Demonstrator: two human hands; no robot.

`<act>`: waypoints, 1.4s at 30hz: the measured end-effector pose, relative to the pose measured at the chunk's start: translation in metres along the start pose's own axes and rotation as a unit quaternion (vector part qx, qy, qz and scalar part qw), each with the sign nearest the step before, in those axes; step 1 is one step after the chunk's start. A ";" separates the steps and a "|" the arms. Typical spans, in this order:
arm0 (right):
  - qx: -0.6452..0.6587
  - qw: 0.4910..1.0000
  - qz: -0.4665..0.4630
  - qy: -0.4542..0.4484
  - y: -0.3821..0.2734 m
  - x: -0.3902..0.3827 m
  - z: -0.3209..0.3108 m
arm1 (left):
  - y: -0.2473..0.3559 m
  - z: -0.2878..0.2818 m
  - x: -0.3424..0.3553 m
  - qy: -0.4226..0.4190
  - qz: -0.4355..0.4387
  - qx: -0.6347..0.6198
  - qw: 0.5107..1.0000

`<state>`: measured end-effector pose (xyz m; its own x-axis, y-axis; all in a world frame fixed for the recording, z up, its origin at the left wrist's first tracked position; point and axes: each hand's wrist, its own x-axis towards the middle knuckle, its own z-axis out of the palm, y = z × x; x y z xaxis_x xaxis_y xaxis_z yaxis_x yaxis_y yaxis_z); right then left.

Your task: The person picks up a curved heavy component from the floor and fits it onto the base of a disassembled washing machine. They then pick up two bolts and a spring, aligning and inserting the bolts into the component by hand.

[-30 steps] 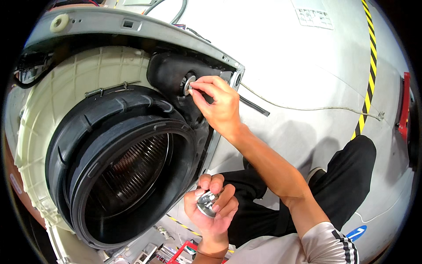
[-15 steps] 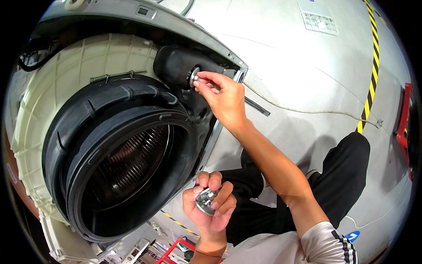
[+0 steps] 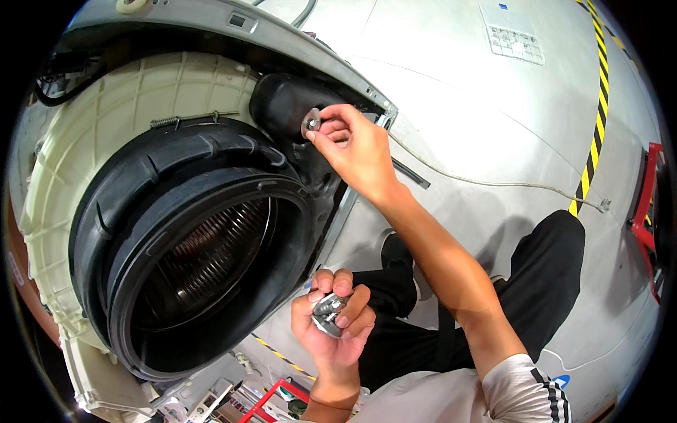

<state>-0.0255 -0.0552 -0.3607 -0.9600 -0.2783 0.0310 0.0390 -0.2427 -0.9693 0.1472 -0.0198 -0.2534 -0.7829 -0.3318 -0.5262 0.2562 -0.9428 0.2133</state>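
My right hand (image 3: 361, 151) reaches up to the black counterweight (image 3: 275, 102) of a front-loading washing machine. Its thumb and fingertips pinch the edge of a bolt with a wide round washer (image 3: 310, 123) at the counterweight's face; whether the thread is engaged is hidden. Lower down, my left hand (image 3: 335, 345) curls, palm up, around shiny metal bolts with washers (image 3: 328, 315), partly covered by the fingers. Left of both hands is the round black rubber door gasket (image 3: 120, 233), with the metal drum (image 3: 218, 250) inside it. A wire clamp with a spring (image 3: 169, 122) lies along the gasket's top.
The pale plastic tub (image 3: 49, 183) surrounds the gasket, under a grey metal cabinet frame (image 3: 310, 53). A grey cable (image 3: 486, 182) runs across the floor towards yellow-black tape (image 3: 599, 120). A compartment box (image 3: 515, 44) lies far off; a red metal frame (image 3: 645, 218) stands right.
The bolt's washer has tilted to show more of its face, and my right fingers have shifted around its edge. My left hand keeps its hold. The view has moved slightly.
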 end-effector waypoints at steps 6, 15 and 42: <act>-0.038 0.990 0.102 -0.086 0.004 0.004 -0.006 | -0.005 -0.001 -0.002 0.014 0.011 0.010 1.000; -0.044 0.981 0.071 -0.178 -0.033 -0.023 -0.054 | -0.012 0.017 0.003 0.130 0.083 0.022 0.988; 0.027 0.970 -0.014 -0.241 -0.087 -0.119 -0.135 | -0.061 0.016 -0.025 0.068 0.122 0.349 0.927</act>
<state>0.0478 0.1245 -0.3132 -0.7198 -0.6702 0.1809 0.0409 -0.3011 -0.9527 0.1417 0.0464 -0.2401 -0.6597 -0.5775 -0.4809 -0.0499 -0.6049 0.7947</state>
